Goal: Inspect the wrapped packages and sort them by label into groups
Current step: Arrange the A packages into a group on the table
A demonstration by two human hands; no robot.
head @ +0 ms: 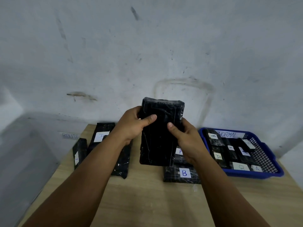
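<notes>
A black wrapped package (159, 136) is held upright above the wooden table (147, 197), its facing side showing no label. My left hand (131, 126) grips its left edge, thumb across the front. My right hand (186, 140) grips the right edge, thumb on the front too. On the table lie more black packages: one labelled B (180, 175) below my right hand, one with an A label (180, 151) partly hidden behind it, and three at the left, among them a narrow one (79, 152) and one with a white label (102, 135).
A blue mesh basket (265, 154) marked ABNORMAL stands at the right with several labelled packages inside. A grey stained wall rises right behind the table. A faint ROUTE label (70, 135) sits at the table's far left. Bare wood lies near the front edge.
</notes>
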